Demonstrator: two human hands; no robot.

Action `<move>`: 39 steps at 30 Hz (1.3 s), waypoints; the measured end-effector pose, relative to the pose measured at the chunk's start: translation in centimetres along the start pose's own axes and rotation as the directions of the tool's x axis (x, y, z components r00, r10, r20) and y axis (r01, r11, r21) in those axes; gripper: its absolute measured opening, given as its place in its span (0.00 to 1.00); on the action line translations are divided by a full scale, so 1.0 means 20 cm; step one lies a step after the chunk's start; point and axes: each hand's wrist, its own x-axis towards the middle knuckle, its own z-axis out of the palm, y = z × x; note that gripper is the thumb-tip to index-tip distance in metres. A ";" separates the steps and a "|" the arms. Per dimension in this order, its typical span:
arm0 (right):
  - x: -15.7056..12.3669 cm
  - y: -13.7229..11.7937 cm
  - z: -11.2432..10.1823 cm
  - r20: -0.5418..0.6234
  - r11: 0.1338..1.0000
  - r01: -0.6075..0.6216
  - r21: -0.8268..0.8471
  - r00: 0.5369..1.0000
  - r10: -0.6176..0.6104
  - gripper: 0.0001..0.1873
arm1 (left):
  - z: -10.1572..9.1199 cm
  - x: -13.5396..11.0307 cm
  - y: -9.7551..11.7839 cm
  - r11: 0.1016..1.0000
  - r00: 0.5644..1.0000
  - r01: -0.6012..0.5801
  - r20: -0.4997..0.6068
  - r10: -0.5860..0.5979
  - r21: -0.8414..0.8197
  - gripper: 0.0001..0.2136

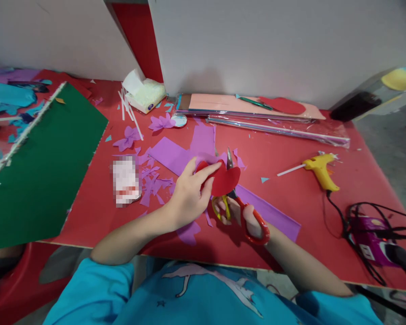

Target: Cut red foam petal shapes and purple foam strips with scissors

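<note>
My left hand (189,194) pinches a red paper piece (225,179) above the red table (284,189). My right hand (246,219) has its fingers through the red and yellow handles of scissors (238,207). The blades point away from me and pass behind the red piece. Purple paper sheets (189,151) lie under and behind both hands, and another purple strip (270,212) runs to the right. Small purple scraps (152,183) are scattered to the left of my left hand.
A yellow glue gun (320,169) lies at the right, its cord running to a purple device (375,239). A green board (40,167) covers the left. Purple paper flowers (162,122), white sticks, a tissue pack (145,95) and wrapped paper rolls (257,113) sit at the back.
</note>
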 end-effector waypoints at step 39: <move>-0.01 -0.01 0.04 -0.053 0.998 0.045 0.054 0.998 -0.042 0.31 | 0.01 0.00 0.00 0.999 0.999 0.034 0.020 -0.034 0.001 0.14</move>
